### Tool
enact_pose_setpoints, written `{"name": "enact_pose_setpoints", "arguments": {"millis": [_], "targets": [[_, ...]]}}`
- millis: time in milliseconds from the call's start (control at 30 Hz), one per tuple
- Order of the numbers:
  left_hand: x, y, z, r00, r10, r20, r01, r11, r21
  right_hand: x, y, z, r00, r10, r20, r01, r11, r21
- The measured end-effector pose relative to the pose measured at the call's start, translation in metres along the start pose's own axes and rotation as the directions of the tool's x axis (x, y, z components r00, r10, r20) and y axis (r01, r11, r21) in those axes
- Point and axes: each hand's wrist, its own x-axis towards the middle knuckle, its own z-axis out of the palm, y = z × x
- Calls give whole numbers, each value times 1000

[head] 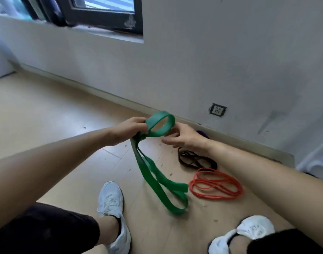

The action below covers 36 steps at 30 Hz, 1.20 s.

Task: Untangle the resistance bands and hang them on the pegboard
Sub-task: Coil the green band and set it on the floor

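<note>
A wide green resistance band (157, 176) hangs above the floor with a loop standing up at its top and two long loops trailing down. My left hand (128, 128) grips it at a knot just below the top loop. My right hand (183, 136) touches the right side of that loop with its fingers loosely bent. On the floor lie a dark brown band (193, 160) and a thin orange-red band (216, 186), both coiled. A bit of purple band (203, 133) shows behind my right hand. No pegboard is in view.
A white wall with a socket (218, 110) and a skirting board runs close behind the bands. A window (102, 13) sits at the upper left. My two white shoes (112, 200) (248, 233) stand on the wooden floor. A white appliance (318, 162) is at the right edge.
</note>
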Motion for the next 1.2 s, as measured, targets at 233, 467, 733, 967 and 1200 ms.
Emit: {"name": "enact_pose_setpoints", "arguments": {"millis": [233, 467, 733, 967, 1200], "targets": [[-47, 97, -31, 957, 260, -131, -270, 961, -63, -21, -115, -45, 990, -142, 6, 126, 897, 423], [-44, 138, -50, 891, 353, -287, -375, 927, -25, -39, -169, -99, 962, -251, -104, 271, 870, 411], [5, 93, -60, 964, 184, -193, -171, 982, 85, -14, -106, -108, 990, -48, -136, 78, 971, 224], [39, 82, -43, 968, 239, -71, -239, 971, 9, 6, -73, -108, 989, -45, -142, 54, 996, 64], [52, 110, -30, 914, 361, -185, -399, 883, -248, 3, -101, -107, 946, -200, -256, 225, 972, 74]]}}
